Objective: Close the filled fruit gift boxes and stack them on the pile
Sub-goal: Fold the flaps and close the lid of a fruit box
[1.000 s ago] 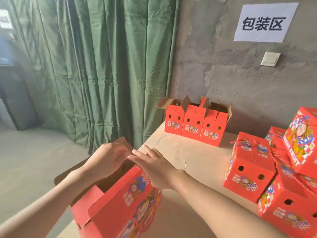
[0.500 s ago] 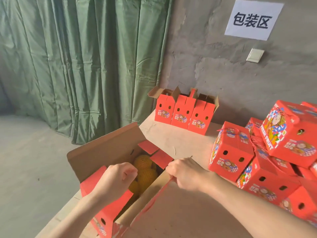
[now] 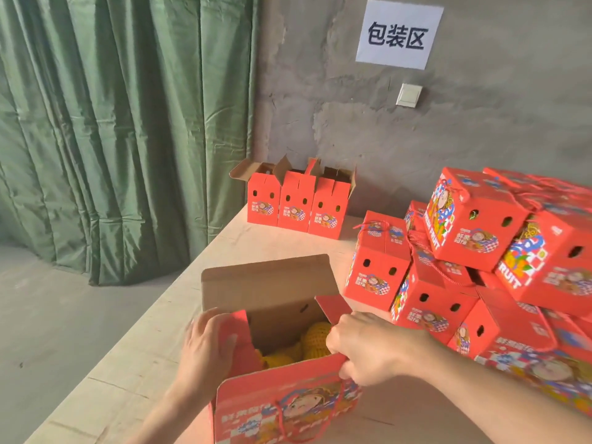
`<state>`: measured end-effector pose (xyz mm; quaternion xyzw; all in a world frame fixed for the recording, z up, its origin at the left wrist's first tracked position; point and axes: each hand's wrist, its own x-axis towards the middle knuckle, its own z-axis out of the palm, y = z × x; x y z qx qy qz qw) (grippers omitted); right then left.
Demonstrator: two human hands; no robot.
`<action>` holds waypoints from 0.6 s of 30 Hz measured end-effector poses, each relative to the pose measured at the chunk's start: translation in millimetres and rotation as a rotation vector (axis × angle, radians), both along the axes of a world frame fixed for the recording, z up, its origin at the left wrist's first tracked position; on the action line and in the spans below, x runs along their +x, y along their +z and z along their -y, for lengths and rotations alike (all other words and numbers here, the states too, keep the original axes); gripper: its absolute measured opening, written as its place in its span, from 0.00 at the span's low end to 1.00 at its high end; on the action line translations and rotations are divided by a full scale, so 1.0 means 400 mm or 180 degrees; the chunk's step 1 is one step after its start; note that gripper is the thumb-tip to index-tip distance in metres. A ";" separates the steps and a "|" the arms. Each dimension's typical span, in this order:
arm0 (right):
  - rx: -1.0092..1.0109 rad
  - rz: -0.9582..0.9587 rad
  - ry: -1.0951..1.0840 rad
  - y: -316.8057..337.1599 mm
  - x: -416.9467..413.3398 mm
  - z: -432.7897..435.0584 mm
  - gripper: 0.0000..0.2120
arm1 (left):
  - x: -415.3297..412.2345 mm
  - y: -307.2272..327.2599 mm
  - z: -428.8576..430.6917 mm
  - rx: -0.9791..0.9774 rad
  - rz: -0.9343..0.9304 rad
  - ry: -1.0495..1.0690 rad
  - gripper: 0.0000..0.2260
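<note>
A red fruit gift box (image 3: 282,408) stands open on the table in front of me, its brown far flap (image 3: 266,283) upright. Yellow net-wrapped fruit (image 3: 315,341) shows inside. My left hand (image 3: 208,350) holds the left side flap, fingers over its outer face and thumb on its inner face. My right hand (image 3: 368,346) grips the right side flap with curled fingers. A pile of closed red gift boxes (image 3: 474,251) fills the table's right side.
Three open red boxes (image 3: 294,205) stand in a row at the table's far end by the concrete wall. The wooden table (image 3: 153,344) has its left edge running diagonally beside a grey floor. A green curtain (image 3: 112,123) hangs at left.
The view has swung so the box sits squarer before me. The near front flap now hangs outward. Both hands have shifted onto the two side flaps.
</note>
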<state>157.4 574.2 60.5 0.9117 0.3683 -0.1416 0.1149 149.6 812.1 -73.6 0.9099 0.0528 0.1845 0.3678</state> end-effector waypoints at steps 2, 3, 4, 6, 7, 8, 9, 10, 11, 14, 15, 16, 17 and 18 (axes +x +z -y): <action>0.0019 -0.0163 -0.0143 -0.002 -0.025 0.047 0.12 | -0.001 -0.012 0.047 -0.0095 -0.0005 -0.0107 0.13; 0.0054 -0.0250 -0.0217 -0.003 -0.038 0.071 0.11 | 0.000 -0.019 0.073 -0.0159 0.0038 -0.0179 0.12; 0.0078 -0.0330 -0.0300 -0.003 -0.051 0.095 0.11 | 0.003 -0.022 0.098 -0.0224 0.0081 -0.0271 0.11; 0.0144 -0.0429 -0.0455 -0.003 -0.075 0.143 0.12 | 0.017 -0.023 0.145 -0.0311 0.0211 -0.0457 0.08; 0.0199 -0.0443 -0.0507 -0.003 -0.086 0.165 0.13 | 0.027 -0.024 0.165 -0.0369 0.0250 -0.0552 0.08; 0.0250 -0.0431 -0.0548 -0.003 -0.096 0.184 0.14 | 0.038 -0.021 0.187 -0.0414 0.0213 -0.0652 0.08; 0.0303 -0.0400 -0.0585 -0.005 -0.105 0.200 0.15 | 0.049 -0.019 0.207 -0.0424 0.0155 -0.0786 0.09; 0.0351 -0.0376 -0.0620 -0.009 -0.113 0.215 0.16 | 0.060 -0.014 0.227 -0.0405 0.0086 -0.0926 0.13; 0.0428 -0.0371 -0.0634 -0.016 -0.118 0.230 0.16 | 0.072 -0.015 0.245 -0.0381 0.0053 -0.1053 0.16; 0.0969 -0.0721 -0.0732 -0.020 -0.122 0.292 0.16 | 0.104 -0.023 0.275 -0.0223 -0.0115 -0.1269 0.13; 0.1373 -0.0993 -0.0872 -0.020 -0.120 0.323 0.13 | 0.112 -0.033 0.276 -0.0131 -0.0057 -0.1310 0.11; 0.1904 -0.1284 -0.1136 -0.024 -0.116 0.360 0.08 | 0.119 -0.046 0.273 -0.0097 0.0014 -0.1334 0.10; 0.2538 -0.1435 -0.1513 -0.033 -0.113 0.403 0.07 | 0.124 -0.061 0.268 -0.0033 0.0122 -0.1328 0.10; 0.3161 -0.1353 -0.1891 -0.056 -0.108 0.451 0.07 | 0.126 -0.075 0.264 -0.0001 0.0186 -0.1269 0.10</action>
